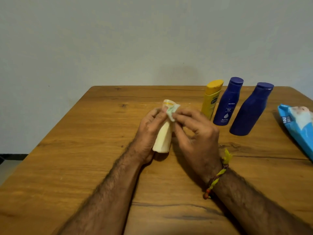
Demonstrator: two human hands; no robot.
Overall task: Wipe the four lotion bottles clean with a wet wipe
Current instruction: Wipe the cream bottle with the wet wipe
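A cream-coloured lotion bottle [163,138] stands on the wooden table [84,150] at the middle, with my left hand [149,131] wrapped around its left side. My right hand [198,131] pinches a small crumpled wet wipe [171,112] against the bottle's neck, just below the cap. A yellow bottle [211,99] and two dark blue bottles [227,102] [250,111] stand upright in a row at the back right, untouched.
A light blue pack of wet wipes [299,126] lies at the table's right edge, partly cut off. A pale wall rises behind the table's far edge. A thread bracelet sits on the right wrist.
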